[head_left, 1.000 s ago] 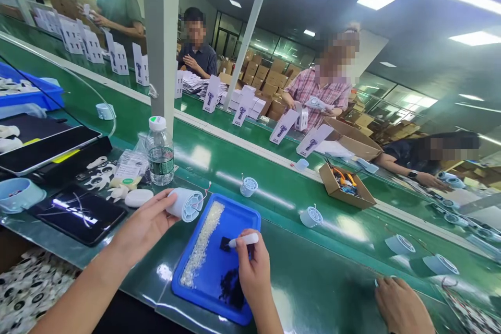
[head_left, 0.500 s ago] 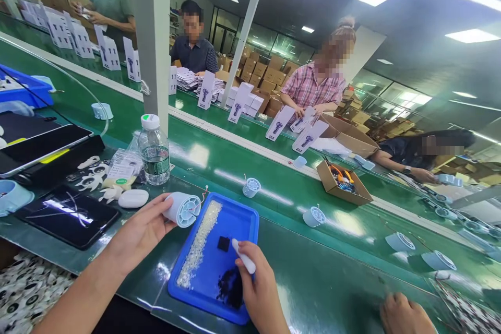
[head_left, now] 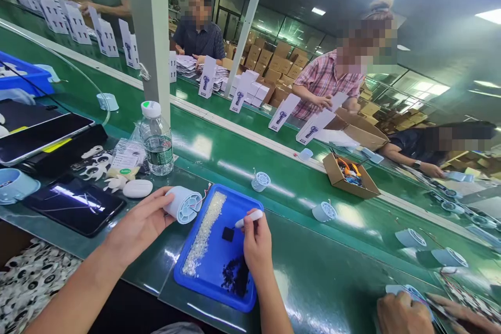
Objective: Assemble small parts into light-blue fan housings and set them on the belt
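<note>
My left hand (head_left: 146,219) is wrapped round a light-blue cylindrical plastic housing (head_left: 183,204), its spoked end facing right and a thin wire sticking out at the top. The housing is held over the left edge of a blue tray (head_left: 211,266). Between the fingers of my right hand (head_left: 258,250) is a white pen-like tool (head_left: 252,217), its tip pointing left, close to a small black square (head_left: 228,234) in the tray. A strip of small whitish pieces (head_left: 201,237) lies along the tray's left side, and a heap of tiny black pieces (head_left: 235,276) lies near its lower right.
A plastic bottle (head_left: 156,146), a white oval case (head_left: 138,189) and a black tablet-like slab (head_left: 74,203) are at left. More housings (head_left: 260,181) stand on the green belt beyond the tray. Another person's hands (head_left: 405,313) work at lower right; people handle white cartons across the belt.
My right hand has turned and risen, swinging the white tool's rear end up to the right. The left hand keeps its hold. At lower right, another person's hands now have a light-blue housing.
</note>
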